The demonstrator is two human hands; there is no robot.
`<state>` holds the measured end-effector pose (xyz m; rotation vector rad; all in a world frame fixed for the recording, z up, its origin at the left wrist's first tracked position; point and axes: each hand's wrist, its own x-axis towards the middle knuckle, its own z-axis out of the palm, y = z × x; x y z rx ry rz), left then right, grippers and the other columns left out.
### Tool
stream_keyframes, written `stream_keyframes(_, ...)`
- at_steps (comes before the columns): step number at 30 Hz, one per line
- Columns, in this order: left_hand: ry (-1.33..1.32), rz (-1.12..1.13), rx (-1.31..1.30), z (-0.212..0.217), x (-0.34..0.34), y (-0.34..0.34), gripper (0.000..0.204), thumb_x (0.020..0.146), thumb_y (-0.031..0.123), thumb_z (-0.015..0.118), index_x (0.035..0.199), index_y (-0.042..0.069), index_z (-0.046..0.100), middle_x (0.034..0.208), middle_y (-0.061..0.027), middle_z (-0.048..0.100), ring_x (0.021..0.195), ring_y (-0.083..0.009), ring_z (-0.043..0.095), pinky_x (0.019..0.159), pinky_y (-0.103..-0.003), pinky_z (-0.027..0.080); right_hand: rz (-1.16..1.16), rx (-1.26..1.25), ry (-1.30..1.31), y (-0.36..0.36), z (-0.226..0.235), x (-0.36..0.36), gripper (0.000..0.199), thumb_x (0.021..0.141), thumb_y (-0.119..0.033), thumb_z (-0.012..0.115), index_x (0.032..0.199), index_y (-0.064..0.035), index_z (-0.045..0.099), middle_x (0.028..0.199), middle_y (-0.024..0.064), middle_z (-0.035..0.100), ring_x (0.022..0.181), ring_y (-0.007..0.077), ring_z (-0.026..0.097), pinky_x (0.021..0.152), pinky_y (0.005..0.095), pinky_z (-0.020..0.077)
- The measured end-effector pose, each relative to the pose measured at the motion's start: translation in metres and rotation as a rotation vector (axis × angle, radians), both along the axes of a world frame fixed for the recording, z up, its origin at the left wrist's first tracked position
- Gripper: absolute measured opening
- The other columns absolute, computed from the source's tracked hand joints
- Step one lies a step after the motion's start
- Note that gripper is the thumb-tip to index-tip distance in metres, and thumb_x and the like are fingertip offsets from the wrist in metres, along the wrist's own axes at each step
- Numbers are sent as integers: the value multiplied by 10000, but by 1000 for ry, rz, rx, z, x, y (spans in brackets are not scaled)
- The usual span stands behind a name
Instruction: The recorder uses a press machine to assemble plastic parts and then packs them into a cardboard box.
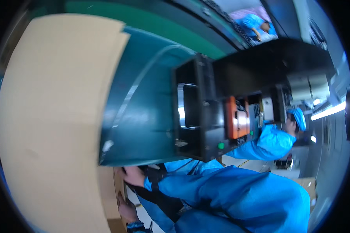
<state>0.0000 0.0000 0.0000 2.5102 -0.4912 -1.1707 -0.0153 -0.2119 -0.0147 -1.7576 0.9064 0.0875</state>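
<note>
A large tan cardboard box (54, 116) fills the left of the picture, its broad flat face toward me. Two hands meet its brown lower side, at the bottom centre. The lower one, my left hand (128, 210), has a dark band at the wrist and its fingers curl at the cardboard edge. Just above it, my right hand (133, 176) reaches in from a blue sleeve (229, 190) with a black strap at the wrist. Its fingers are bent against the same side and are partly hidden. Motion blurs both hands somewhat.
The view is strongly tilted. A teal work surface (147, 101) lies beside the box. On it stands a black machine (198, 108) with an orange part (238, 118) and a green button (221, 145). One co-worker (276, 139) in blue is beyond it; another (256, 27) sits at the top.
</note>
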Motion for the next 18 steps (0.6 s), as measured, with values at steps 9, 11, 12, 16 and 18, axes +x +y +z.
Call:
stream_keyframes(9,-168,-232,-290,-16,20,-17,571,857,187,648,1366,-10,481,1086,-302,643,946,-435,647,822,-471,518,443,69,-432,-38,86,-116,228,990,-177,531,1146,-19,584,1184,155,580,1101,328,565,953,402,456)
stream_keyframes(11,-237,-233,-189,-23,13,-3,570,865,196,647,1364,-21,476,1093,-302,641,969,-439,640,833,-470,515,473,172,-520,-44,110,-168,260,1018,-211,501,1172,-16,579,1114,150,614,1052,309,594,926,393,468)
stream_keyframes(12,-254,-253,-73,-20,13,8,571,873,204,647,1361,-33,471,1100,-302,639,991,-444,633,845,-470,512,485,121,-574,-45,121,-191,270,1018,-201,516,1198,-9,573,1108,150,617,1040,311,600,905,386,478)
stream_keyframes(16,-864,-638,-45,55,-14,-1,515,909,214,635,1332,-43,496,1136,-288,635,1042,-446,615,869,-463,504,510,149,-721,-62,164,-255,293,1000,-160,555,1241,5,572,1142,153,626,1051,304,607,908,374,485)
stream_keyframes(18,-578,-357,-212,163,-61,-75,442,928,198,625,1295,-34,540,1166,-277,629,1074,-439,604,879,-446,503,491,177,-832,-79,189,-287,279,992,-161,563,1224,-9,587,1123,135,643,1015,295,630,883,354,501)
